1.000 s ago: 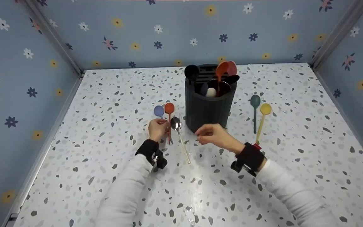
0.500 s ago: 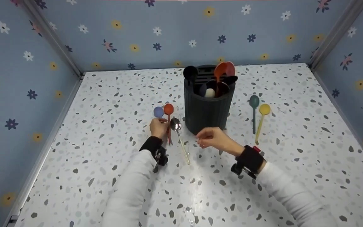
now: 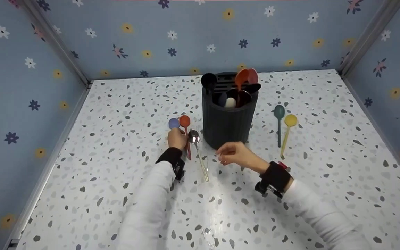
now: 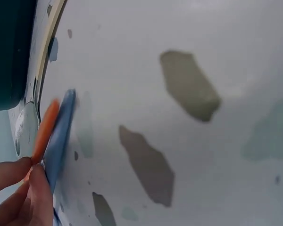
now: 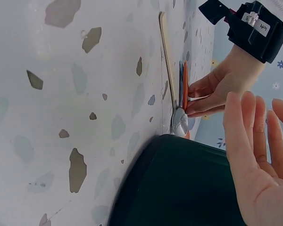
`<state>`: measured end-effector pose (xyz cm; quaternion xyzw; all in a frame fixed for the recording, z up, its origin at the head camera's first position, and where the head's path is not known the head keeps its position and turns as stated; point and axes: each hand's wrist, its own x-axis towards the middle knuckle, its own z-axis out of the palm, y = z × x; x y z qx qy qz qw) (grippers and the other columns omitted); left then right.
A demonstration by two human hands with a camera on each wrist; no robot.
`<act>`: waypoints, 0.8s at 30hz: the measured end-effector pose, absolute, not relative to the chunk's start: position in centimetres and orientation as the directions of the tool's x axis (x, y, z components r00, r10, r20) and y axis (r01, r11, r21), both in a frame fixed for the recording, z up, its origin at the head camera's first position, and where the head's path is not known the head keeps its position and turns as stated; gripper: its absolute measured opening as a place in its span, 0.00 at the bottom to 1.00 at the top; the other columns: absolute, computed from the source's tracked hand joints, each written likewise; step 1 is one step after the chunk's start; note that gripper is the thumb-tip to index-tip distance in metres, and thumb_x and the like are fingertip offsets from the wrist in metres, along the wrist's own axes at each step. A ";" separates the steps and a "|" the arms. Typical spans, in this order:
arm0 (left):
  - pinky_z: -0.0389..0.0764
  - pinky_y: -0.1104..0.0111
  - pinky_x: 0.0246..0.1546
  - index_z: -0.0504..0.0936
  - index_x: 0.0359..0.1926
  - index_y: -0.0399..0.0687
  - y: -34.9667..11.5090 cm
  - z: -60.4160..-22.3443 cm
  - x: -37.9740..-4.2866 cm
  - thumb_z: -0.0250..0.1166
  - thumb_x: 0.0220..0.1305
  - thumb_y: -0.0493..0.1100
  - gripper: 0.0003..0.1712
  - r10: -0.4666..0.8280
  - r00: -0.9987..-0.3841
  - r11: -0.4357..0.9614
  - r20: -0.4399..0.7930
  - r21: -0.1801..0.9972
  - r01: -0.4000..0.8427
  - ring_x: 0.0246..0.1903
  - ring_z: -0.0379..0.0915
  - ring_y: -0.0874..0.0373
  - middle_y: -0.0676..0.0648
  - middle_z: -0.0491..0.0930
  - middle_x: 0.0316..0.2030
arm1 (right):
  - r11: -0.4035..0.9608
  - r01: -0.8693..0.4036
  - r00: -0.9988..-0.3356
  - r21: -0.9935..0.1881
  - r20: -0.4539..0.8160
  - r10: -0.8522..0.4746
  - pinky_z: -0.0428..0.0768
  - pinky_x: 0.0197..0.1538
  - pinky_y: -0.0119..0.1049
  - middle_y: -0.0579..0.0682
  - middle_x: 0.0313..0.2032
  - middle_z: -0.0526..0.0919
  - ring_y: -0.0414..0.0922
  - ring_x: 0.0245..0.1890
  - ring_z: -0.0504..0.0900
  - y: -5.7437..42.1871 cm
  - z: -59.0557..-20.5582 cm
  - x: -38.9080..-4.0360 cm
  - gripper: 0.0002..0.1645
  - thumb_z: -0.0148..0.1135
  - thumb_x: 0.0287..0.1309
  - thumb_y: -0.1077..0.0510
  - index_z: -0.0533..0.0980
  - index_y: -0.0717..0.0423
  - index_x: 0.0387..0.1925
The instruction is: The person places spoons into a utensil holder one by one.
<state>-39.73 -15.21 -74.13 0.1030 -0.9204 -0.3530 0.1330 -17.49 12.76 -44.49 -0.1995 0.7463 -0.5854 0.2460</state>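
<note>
My left hand [image 3: 177, 139] pinches the handle of an orange-red spoon [image 3: 184, 121] between thumb and fingers. In the left wrist view that orange handle [image 4: 46, 129] tilts over a blue handle [image 4: 61, 136], which belongs to the periwinkle-blue spoon [image 3: 174, 123]; the fingers hide part of both. Just to the right lies a metal spoon [image 3: 194, 136] with a pale gold handle. My right hand [image 3: 236, 154] hovers in front of the dark utensil holder [image 3: 226, 128], fingers loosely bent and nothing in them; the right wrist view shows its fingers [image 5: 259, 136] apart from everything.
Several spoons stand in the holder, among them an orange spoon [image 3: 241, 77], a pink one [image 3: 252, 76] and a black one [image 3: 209, 80]. A green spoon [image 3: 279, 111] and a yellow spoon [image 3: 290, 120] lie to its right. Flowered walls [image 3: 193, 34] enclose the speckled table [image 3: 116, 104].
The left hand has shifted slightly right and turned, and the orange-red spoon's handle end has swung a little right with it. My right hand stays almost where it was.
</note>
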 end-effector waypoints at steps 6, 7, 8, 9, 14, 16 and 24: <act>0.75 0.58 0.20 0.75 0.11 0.56 -14.6 -75.3 -40.8 0.62 0.43 0.48 0.10 -0.283 -0.944 0.790 0.170 0.600 -0.129 0.21 0.74 0.49 0.51 0.76 0.16 | 0.234 0.013 -0.795 -0.972 -0.152 -0.587 0.80 0.43 0.46 0.68 0.35 0.76 0.58 0.37 0.78 12.7 -43.9 -17.1 0.16 0.53 0.52 0.71 0.70 0.77 0.44; 0.75 0.57 0.19 0.74 0.11 0.56 -14.4 -75.5 -41.0 0.61 0.43 0.47 0.10 -0.283 -0.944 0.800 0.171 0.585 -0.134 0.21 0.74 0.49 0.50 0.76 0.16 | 0.235 0.015 -0.796 -0.972 -0.154 -0.586 0.80 0.43 0.46 0.69 0.35 0.76 0.59 0.37 0.78 12.7 -43.7 -17.0 0.16 0.53 0.52 0.72 0.69 0.77 0.44; 0.74 0.56 0.19 0.74 0.11 0.55 -14.3 -75.5 -41.0 0.60 0.44 0.47 0.10 -0.282 -0.945 0.808 0.167 0.573 -0.140 0.21 0.74 0.48 0.50 0.75 0.16 | 0.234 0.017 -0.796 -0.972 -0.155 -0.585 0.80 0.43 0.47 0.69 0.35 0.76 0.60 0.37 0.78 12.7 -43.6 -17.0 0.16 0.52 0.52 0.72 0.69 0.77 0.44; 0.74 0.56 0.19 0.73 0.12 0.55 -14.2 -75.4 -41.0 0.59 0.44 0.46 0.10 -0.280 -0.946 0.815 0.162 0.561 -0.145 0.21 0.74 0.48 0.50 0.75 0.16 | 0.232 0.018 -0.796 -0.973 -0.154 -0.585 0.80 0.43 0.47 0.68 0.35 0.76 0.60 0.37 0.77 12.7 -43.6 -17.0 0.16 0.52 0.52 0.72 0.69 0.78 0.44; 0.73 0.60 0.16 0.73 0.16 0.52 -13.5 -72.9 -39.9 0.61 0.44 0.45 0.07 -0.259 -0.963 0.805 0.073 0.567 -0.174 0.20 0.71 0.50 0.49 0.74 0.19 | 0.230 0.021 -0.800 -0.973 -0.154 -0.580 0.80 0.43 0.44 0.61 0.33 0.78 0.57 0.36 0.78 12.9 -44.4 -17.2 0.16 0.53 0.52 0.72 0.70 0.76 0.44; 0.72 0.62 0.16 0.75 0.18 0.50 -13.4 -71.0 -38.9 0.63 0.42 0.44 0.06 -0.249 -0.968 0.786 0.019 0.589 -0.191 0.20 0.70 0.51 0.48 0.75 0.19 | 0.236 0.018 -0.802 -0.972 -0.155 -0.577 0.80 0.43 0.43 0.59 0.32 0.78 0.54 0.35 0.79 13.0 -44.7 -17.4 0.16 0.54 0.52 0.70 0.70 0.75 0.44; 0.74 0.67 0.22 0.79 0.24 0.44 -13.6 -63.8 -34.4 0.71 0.31 0.44 0.14 -0.235 -0.968 0.664 -0.086 0.713 -0.225 0.21 0.73 0.54 0.46 0.79 0.21 | 0.223 0.008 -0.799 -0.975 -0.140 -0.585 0.81 0.42 0.43 0.56 0.31 0.78 0.47 0.33 0.80 13.3 -45.1 -17.4 0.17 0.54 0.52 0.69 0.69 0.76 0.44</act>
